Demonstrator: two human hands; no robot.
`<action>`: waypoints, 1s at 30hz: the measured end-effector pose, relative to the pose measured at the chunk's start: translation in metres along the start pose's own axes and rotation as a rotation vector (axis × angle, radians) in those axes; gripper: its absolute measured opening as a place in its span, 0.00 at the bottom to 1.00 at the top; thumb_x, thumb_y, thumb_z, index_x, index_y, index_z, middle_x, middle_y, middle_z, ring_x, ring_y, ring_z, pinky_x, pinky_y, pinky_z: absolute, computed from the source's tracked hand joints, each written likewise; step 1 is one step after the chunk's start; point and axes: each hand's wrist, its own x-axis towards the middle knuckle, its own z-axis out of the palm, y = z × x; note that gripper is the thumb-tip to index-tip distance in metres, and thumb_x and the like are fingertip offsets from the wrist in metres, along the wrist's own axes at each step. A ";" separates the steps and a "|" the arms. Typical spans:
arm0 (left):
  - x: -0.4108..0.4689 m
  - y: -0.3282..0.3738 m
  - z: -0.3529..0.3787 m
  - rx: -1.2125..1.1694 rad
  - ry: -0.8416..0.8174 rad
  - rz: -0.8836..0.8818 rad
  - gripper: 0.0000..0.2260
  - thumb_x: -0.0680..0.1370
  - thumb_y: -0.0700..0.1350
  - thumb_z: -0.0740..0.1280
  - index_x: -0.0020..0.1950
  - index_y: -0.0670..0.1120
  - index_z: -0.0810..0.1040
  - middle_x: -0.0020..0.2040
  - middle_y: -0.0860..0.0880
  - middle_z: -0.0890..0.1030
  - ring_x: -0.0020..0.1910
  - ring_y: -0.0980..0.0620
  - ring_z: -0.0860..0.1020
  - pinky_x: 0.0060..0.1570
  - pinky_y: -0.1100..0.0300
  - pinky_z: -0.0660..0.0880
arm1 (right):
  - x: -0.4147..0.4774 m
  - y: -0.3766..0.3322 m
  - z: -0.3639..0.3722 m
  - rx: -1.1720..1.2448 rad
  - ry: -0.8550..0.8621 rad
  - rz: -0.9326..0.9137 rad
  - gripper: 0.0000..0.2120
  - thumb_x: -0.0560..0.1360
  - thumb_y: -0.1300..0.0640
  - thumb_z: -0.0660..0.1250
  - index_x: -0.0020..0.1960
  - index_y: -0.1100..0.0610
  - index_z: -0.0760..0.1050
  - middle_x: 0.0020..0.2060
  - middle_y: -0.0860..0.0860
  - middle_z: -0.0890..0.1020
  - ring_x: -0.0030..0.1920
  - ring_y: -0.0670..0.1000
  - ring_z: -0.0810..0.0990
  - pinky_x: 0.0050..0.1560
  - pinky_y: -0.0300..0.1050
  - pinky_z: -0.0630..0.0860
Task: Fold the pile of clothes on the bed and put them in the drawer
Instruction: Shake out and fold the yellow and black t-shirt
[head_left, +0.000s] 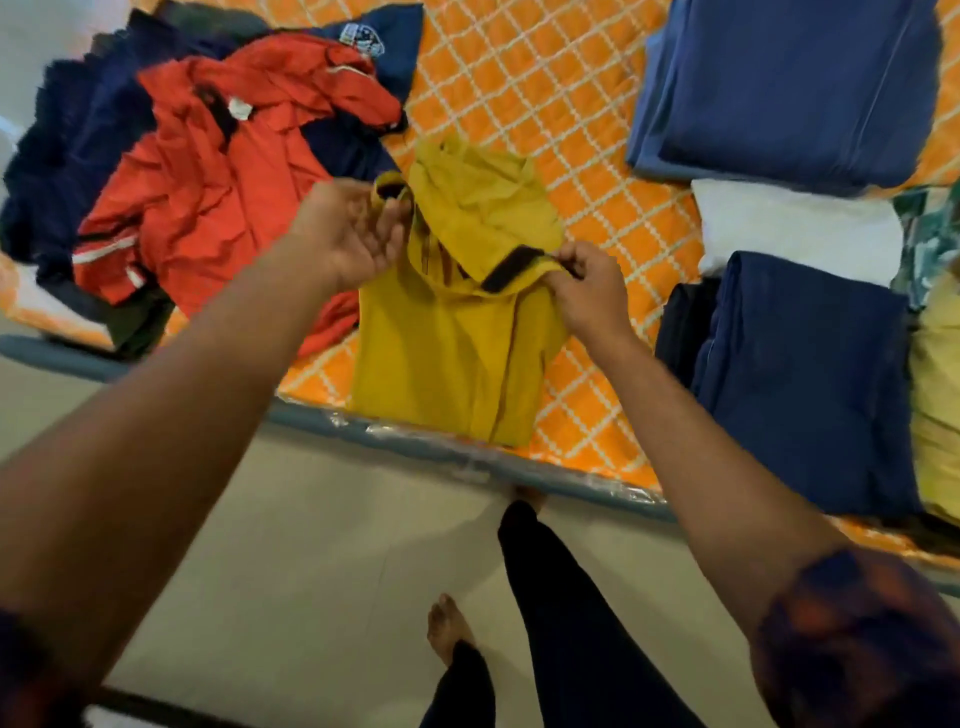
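Mid-fold on the yellow shirt (452, 358), which lies flat at the near edge of the bed (571, 104). Our left hand (348, 234) pinches one dark cuff (389, 189). Our right hand (589, 293) pinches the other dark trim (511, 267), with both sleeves lifted over the chest.

Risks:
- The hem sits right at the bed edge, so a tug toward us could slide it onto the floor (311, 519).
- The red top (218, 171) touches it on our left and could snag and drag.
- Uneven sleeve tucks would give a lopsided fold.

Drawer not in view.
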 end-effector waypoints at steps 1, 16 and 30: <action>0.018 0.011 0.010 0.050 -0.007 0.051 0.08 0.80 0.46 0.61 0.49 0.46 0.78 0.40 0.50 0.84 0.36 0.56 0.83 0.38 0.63 0.77 | 0.027 -0.001 0.001 0.017 0.024 0.031 0.06 0.73 0.56 0.67 0.37 0.49 0.74 0.30 0.41 0.75 0.32 0.39 0.71 0.38 0.45 0.67; 0.062 -0.143 -0.089 1.896 -0.271 0.848 0.39 0.65 0.59 0.67 0.76 0.52 0.68 0.79 0.42 0.62 0.78 0.39 0.60 0.69 0.39 0.66 | -0.064 0.095 0.032 -0.688 -0.348 -0.508 0.37 0.65 0.54 0.77 0.73 0.52 0.72 0.75 0.59 0.69 0.76 0.62 0.64 0.74 0.61 0.61; 0.037 -0.109 -0.024 2.242 -0.370 0.158 0.18 0.79 0.42 0.64 0.68 0.45 0.78 0.64 0.41 0.79 0.62 0.40 0.77 0.58 0.51 0.74 | -0.053 0.059 0.007 -0.664 -0.698 -0.078 0.08 0.82 0.56 0.62 0.58 0.53 0.79 0.46 0.57 0.82 0.47 0.61 0.78 0.40 0.49 0.65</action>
